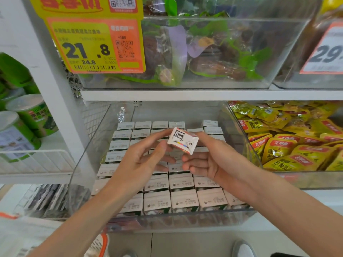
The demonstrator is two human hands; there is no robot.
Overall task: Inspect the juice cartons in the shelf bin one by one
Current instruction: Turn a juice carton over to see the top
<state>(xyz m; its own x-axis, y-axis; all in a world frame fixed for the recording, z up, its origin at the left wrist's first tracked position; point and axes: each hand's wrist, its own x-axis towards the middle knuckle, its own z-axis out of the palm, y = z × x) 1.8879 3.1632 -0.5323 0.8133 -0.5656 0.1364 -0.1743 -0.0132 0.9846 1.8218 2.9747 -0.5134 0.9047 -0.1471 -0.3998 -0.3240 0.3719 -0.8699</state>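
Nearest us, two bare forearms [89, 212] rise from the lower edge and meet over a clear shelf bin [167, 219]. Between the hands we see one small juice carton [182, 142], lifted above the rows of cartons [183, 200] that stand packed upright in the bin. It is tilted, with a white printed end panel turned toward the camera.

The left hand [141, 160] pinches the carton's left edge between thumb and forefinger. The right hand [207, 160] grips the right side, its fingers curled beneath the carton and one digit behind. Neither hand is free or clenched on nothing.

We judge the step in hand to be the check of this single carton. To do it well, we would turn the carton slowly between both hands so that each face, the corners and the printed date come into view. We would keep the pinch light to avoid denting the walls.

The gap this carton leaves is hidden behind the hands. A gap shows in the back rows, but we cannot tell whether it belongs to this carton.

Yellow snack packets [289, 145] fill the neighbouring bin on the right. A yellow price tag [92, 45] hangs on the shelf above.
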